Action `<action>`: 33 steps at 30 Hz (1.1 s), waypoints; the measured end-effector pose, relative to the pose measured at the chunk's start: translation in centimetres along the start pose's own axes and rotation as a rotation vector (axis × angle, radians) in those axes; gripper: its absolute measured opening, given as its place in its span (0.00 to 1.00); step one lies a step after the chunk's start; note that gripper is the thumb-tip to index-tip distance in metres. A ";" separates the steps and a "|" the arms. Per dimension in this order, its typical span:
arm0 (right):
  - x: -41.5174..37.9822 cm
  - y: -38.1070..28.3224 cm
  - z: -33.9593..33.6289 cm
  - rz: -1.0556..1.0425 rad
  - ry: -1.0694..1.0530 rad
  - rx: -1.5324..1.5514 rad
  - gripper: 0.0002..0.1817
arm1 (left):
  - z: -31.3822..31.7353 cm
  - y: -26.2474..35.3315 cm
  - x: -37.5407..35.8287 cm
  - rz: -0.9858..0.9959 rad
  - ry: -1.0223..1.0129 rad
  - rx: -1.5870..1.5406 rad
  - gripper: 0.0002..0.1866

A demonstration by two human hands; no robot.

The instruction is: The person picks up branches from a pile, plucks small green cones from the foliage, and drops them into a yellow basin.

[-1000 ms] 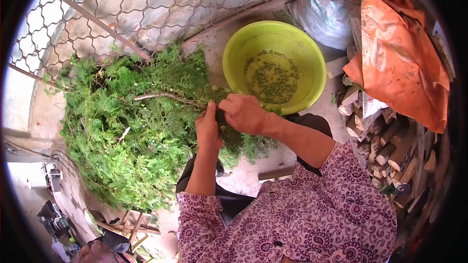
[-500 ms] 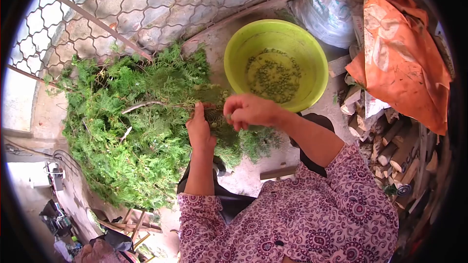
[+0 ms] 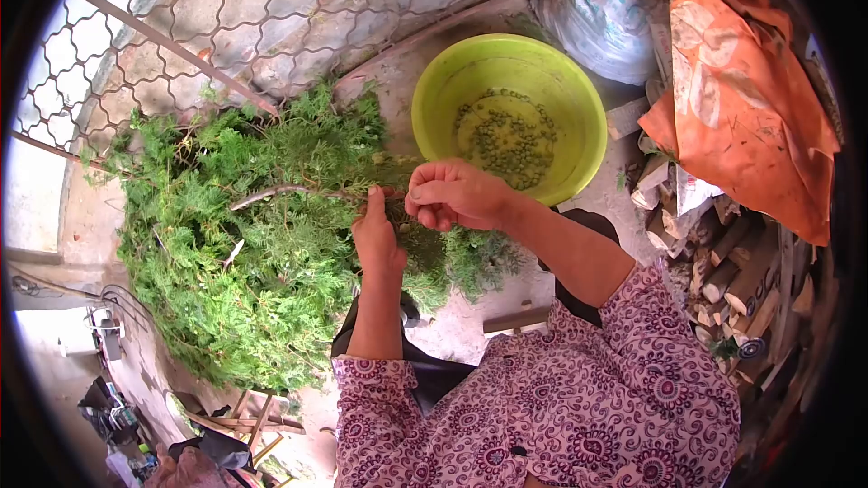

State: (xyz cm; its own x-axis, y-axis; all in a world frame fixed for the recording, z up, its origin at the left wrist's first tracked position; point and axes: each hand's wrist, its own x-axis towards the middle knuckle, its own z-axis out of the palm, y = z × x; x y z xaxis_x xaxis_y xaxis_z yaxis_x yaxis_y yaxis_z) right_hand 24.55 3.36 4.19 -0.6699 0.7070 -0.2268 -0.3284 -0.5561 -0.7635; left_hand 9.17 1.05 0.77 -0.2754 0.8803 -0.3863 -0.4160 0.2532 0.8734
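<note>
My left hand [image 3: 377, 237] is closed round the stem of a leafy green branch [image 3: 298, 190], its thumb lying along the top. Just to the right, my right hand [image 3: 458, 194] has its fingers curled in and thumb pressed to them, near the branch tip; whatever they hold is hidden. Beyond that hand stands a yellow-green basin [image 3: 579, 95], with small round green cones [image 3: 506, 136] spread over its bottom. Under the branch lies a wide heap of feathery evergreen cuttings [image 3: 226, 298].
A wire mesh fence [image 3: 298, 9] runs along the back. At the right are a stuffed white sack [image 3: 601, 23], an orange plastic sack [image 3: 741, 117] and stacked firewood [image 3: 741, 271]. Wooden sticks [image 3: 258, 420] and assorted items lie at the lower left.
My right hand has shifted slightly left and up, and its fingers have turned more toward my left hand. My left hand keeps its grip on the branch.
</note>
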 end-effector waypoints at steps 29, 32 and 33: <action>-1.6 -2.4 -0.7 -0.084 -0.059 0.064 0.05 | -1.2 1.8 0.5 -0.056 -0.105 0.016 0.15; -1.5 -3.0 -2.8 -0.178 -0.049 0.112 0.06 | -2.0 1.5 0.7 -0.017 -0.124 0.033 0.14; -1.5 -3.3 -2.9 -0.253 0.099 0.122 0.07 | -2.3 1.4 0.8 0.017 -0.138 0.020 0.14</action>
State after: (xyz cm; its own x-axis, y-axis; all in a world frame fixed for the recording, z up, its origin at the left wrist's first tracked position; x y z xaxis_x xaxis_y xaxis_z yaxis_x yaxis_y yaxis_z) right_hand 28.62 5.40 5.34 -0.4902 0.8657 -0.1016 -0.5582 -0.4013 -0.7262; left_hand 6.36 1.22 0.96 -0.1601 0.9309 -0.3282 -0.3946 0.2444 0.8858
